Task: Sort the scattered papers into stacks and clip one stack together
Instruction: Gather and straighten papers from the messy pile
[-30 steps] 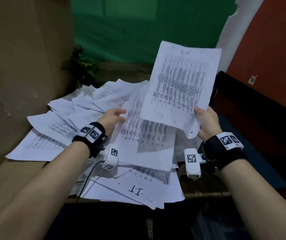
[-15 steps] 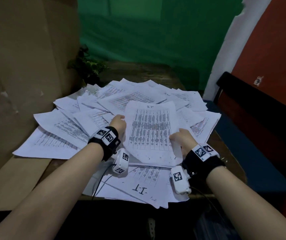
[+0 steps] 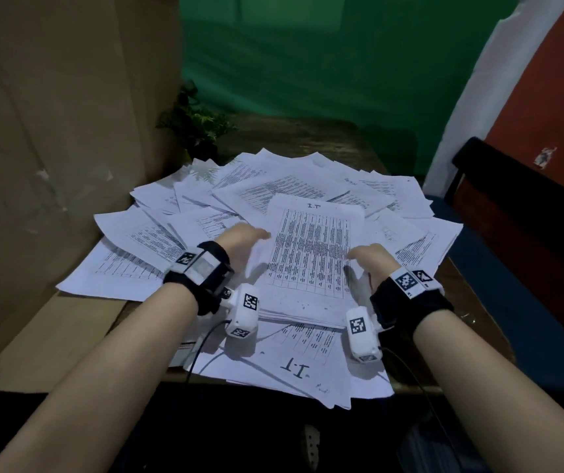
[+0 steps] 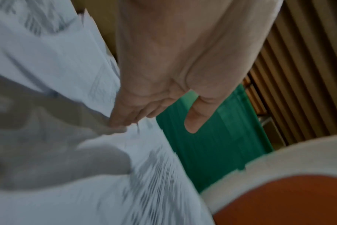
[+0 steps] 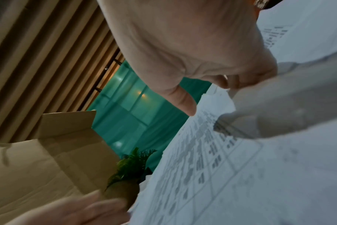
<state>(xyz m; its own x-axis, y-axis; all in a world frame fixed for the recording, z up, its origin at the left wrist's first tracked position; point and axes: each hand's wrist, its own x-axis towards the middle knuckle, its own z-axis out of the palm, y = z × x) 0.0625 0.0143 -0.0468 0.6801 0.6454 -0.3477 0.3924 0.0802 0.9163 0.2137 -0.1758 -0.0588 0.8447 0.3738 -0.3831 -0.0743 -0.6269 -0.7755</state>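
Printed sheets [image 3: 178,233] lie scattered over the wooden table [image 3: 308,131]. In the middle sits a stack [image 3: 308,261] whose top sheet is a table headed "I.T". My left hand [image 3: 239,238] is at the stack's left edge. In the left wrist view its fingertips [image 4: 121,120] touch a raised paper edge [image 4: 98,134] and the thumb stands off, free. My right hand [image 3: 367,259] is at the stack's right edge. In the right wrist view its fingers [image 5: 238,80] bend down behind a lifted sheet edge [image 5: 289,99], with the thumb apart above the top sheet [image 5: 221,175]. No clip shows.
A tall cardboard box [image 3: 52,131] walls off the left side. A small green plant [image 3: 198,128] stands at the back left. A dark seat [image 3: 529,216] is on the right. Another "I.T" sheet [image 3: 301,363] hangs over the table's near edge.
A second ago my right hand held a sheet up in the air. That sheet now lies on top of the middle stack, and both hands have come down to its sides.
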